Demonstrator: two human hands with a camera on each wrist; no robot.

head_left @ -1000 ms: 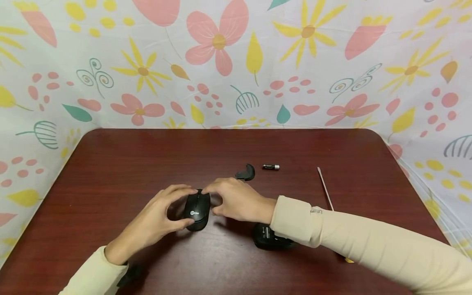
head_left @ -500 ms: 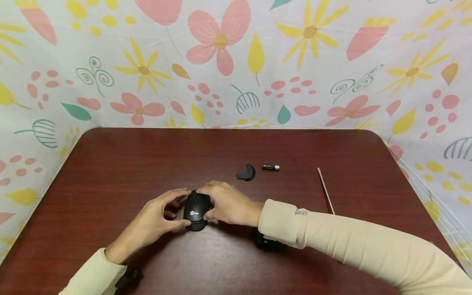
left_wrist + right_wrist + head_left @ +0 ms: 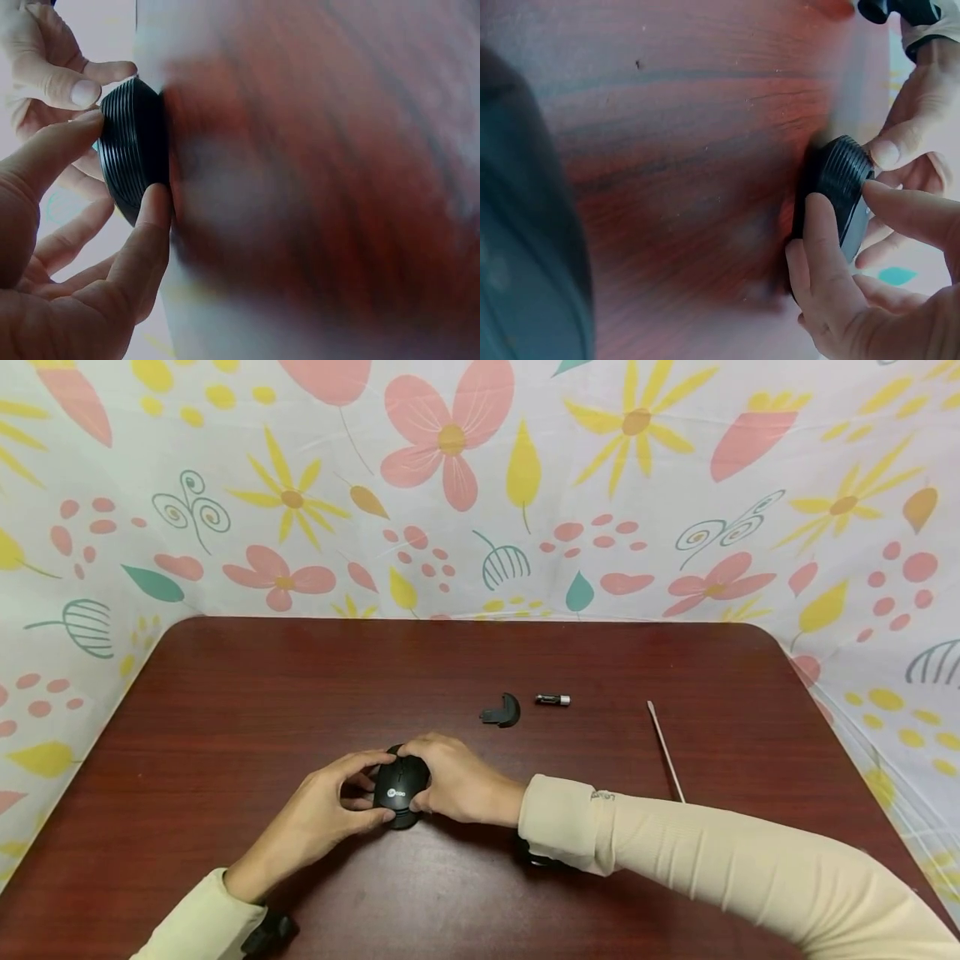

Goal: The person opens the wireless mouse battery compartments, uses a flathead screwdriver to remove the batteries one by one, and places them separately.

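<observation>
A black computer mouse with a white logo lies on the table between both hands, its ribbed rear end toward the person. My left hand holds its left side, thumb near the rear and fingertips at the front. From the right, my right hand pinches it with thumb and fingers curled along the edge. In the left wrist view, the ribbed end of the mouse shows between the fingertips. The right wrist view has right-hand fingers on the side of the mouse.
Behind the right hand lie a curved black cover piece and a small battery. A thin metal shaft runs under the right sleeve. Another black object is mostly covered by that sleeve. Floral cloth borders the table.
My right hand has come in to the left and now grips the mouse's right side, with its sleeve covering more of the black object. The left hand stays at the mouse.
</observation>
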